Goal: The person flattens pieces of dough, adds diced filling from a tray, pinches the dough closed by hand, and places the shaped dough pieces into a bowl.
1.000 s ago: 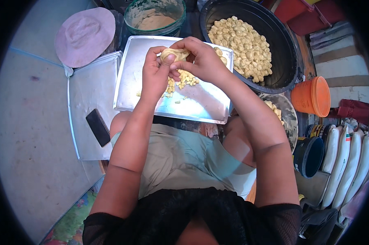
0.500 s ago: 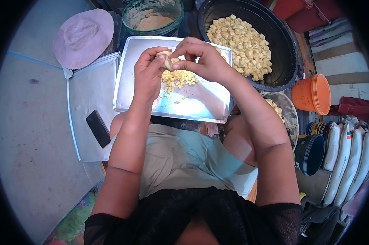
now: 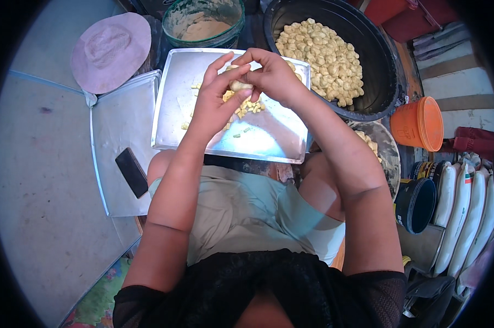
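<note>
Pale purple wide-brimmed hat (image 3: 111,52): sits up at the far left.
Flat black phone (image 3: 131,172): lies on a big grey metal sheet (image 3: 121,123), near the left knee.
Round green-rimmed bucket (image 3: 176,35): stands just behind the tray, with tan powder (image 3: 206,30) inside.
Left hand (image 3: 217,97): its grip is narrow; the thumb and pointer finger hold a lump.
Small pale yellow dough lump (image 3: 240,86): is up between the two hands, over the tray.
Shiny silver metal tray (image 3: 280,136): is under both hands, in front of the lap.
Little yellow chopped bits (image 3: 250,106): lie loose on the tray, so I think there is more work left.
Right hand (image 3: 274,79): its fingers bend in and touch the lump; some tips are hidden, so I cannot tell how tight its grip is.
Big round black tub (image 3: 382,71): holds a large heap of yellow dough balls (image 3: 321,63); I guess these are done, so a lot is done.
Round dusty grey plate (image 3: 389,158): is partly behind the right arm, with pale dough pieces (image 3: 369,144) on it; these may be left to do.
Bright orange plastic pail (image 3: 416,124): stands beside the tub.
</note>
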Motion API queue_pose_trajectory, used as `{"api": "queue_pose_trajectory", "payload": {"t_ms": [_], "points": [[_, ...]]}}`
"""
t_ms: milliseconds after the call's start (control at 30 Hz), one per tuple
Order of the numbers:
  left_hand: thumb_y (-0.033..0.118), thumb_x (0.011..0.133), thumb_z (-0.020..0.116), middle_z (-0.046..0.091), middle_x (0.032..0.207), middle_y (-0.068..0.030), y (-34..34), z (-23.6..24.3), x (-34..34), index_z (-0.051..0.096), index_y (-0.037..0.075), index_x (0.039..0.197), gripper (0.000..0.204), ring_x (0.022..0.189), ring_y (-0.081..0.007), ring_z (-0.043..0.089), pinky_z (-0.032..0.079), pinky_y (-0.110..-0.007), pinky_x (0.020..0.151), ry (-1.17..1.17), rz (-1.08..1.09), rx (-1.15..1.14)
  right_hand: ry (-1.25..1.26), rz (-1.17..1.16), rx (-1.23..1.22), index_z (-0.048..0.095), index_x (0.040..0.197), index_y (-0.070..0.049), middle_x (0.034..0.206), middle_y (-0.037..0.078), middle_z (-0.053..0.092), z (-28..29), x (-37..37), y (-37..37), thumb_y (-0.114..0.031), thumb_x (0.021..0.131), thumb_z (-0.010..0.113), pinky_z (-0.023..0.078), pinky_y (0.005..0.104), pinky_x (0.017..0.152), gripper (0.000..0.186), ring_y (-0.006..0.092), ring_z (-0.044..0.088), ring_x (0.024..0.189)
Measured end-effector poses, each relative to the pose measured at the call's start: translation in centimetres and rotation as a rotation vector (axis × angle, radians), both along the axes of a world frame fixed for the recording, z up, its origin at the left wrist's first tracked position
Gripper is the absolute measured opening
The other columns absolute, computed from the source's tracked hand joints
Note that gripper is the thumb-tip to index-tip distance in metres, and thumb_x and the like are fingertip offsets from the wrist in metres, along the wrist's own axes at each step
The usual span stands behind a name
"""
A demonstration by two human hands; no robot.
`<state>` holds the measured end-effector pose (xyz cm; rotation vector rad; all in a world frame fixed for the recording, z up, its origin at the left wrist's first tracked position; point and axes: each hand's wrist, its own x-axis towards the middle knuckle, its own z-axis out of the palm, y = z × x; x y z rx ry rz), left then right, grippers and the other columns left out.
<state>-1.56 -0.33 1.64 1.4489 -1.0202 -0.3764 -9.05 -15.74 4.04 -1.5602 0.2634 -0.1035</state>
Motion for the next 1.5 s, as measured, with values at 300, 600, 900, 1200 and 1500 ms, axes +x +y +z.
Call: {"api": "queue_pose_trajectory", "payload": {"t_ms": [300,600,900,1200,1500], "points": [[0.008,0.091,0.058,0.056,0.122,-0.0146,0.7,-0.2,0.8,0.058,0.001,0.112,0.022,0.094,-0.0163,0.061,0.053,-0.028,0.084,0.279,0.104,-0.101,-0.222,0.059,-0.466,0.057,0.098,-0.005,0.092,0.004,0.057,0.5,-0.7,0.7,-0.029,0.079,0.074,0.046,0.0229,0.056,0.035,0.0091,0.055,0.072],[0.015,0.091,0.061,0.059,0.096,-0.0054,0.2,0.1,0.5,0.055,0.001,0.104,0.020,0.088,-0.0132,0.059,0.056,-0.025,0.069,0.329,0.030,-0.271,-0.162,0.006,-0.151,0.058,0.102,-0.003,0.084,0.000,0.061,0.5,-0.3,1.5,-0.021,0.092,0.061,0.048,0.0204,0.061,0.021,0.0059,0.059,0.072],[0.024,0.091,0.062,0.059,0.086,-0.0053,0.7,-0.7,0.6,0.053,0.003,0.099,0.024,0.075,-0.0086,0.058,0.047,-0.019,0.056,0.162,0.315,-0.048,-0.378,0.014,-0.688,0.059,0.101,-0.003,0.089,0.003,0.062,-0.2,-0.4,1.9,-0.023,0.088,0.066,0.048,0.0244,0.063,0.025,0.0101,0.057,0.073],[0.044,0.096,0.046,0.048,0.130,-0.0117,0.9,0.4,1.5,0.046,0.001,0.127,0.053,0.096,-0.0193,0.061,0.050,-0.026,0.069,0.279,0.245,0.018,-0.181,-0.671,-0.773,0.062,0.103,-0.007,0.093,0.015,0.067,-0.6,-1.2,-8.3,-0.010,0.089,0.056,0.051,0.0344,0.073,0.016,0.0273,0.066,0.088],[0.045,0.097,0.045,0.055,0.120,-0.0114,0.9,-0.1,2.1,0.047,0.001,0.127,0.054,0.095,-0.0193,0.060,0.047,-0.029,0.075,0.306,0.247,0.023,0.320,0.289,-0.866,0.064,0.104,-0.010,0.115,0.008,0.053,-6.7,-3.0,-9.9,-0.006,0.072,0.070,0.044,0.0347,0.093,0.033,0.0268,0.053,0.109]]}}
